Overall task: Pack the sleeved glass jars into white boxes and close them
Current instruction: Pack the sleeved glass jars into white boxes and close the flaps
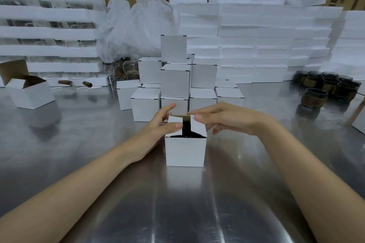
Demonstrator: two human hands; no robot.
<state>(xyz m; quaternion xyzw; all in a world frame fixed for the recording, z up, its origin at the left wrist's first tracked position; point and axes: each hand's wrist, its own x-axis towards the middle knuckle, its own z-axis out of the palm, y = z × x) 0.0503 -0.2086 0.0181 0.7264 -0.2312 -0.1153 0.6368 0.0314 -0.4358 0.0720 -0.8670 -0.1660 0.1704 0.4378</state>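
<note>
A small white box [185, 150] stands on the steel table in front of me, its top partly open, with a dark jar [185, 129] showing through the gap between the side flaps. My left hand [158, 126] pinches the left flap between thumb and fingers. My right hand [223, 118] pinches the right flap, folding it inward. Several dark sleeved jars [327, 87] stand at the far right. A stack of closed white boxes [175, 83] rises just behind the open box.
An open white box [31, 92] sits at the far left near clear glass cups with brown handles [79, 85]. Foam trays [256, 45] are piled along the back, with plastic bags [138, 25] and brown cartons behind. Another box edge [359, 122] shows at the right.
</note>
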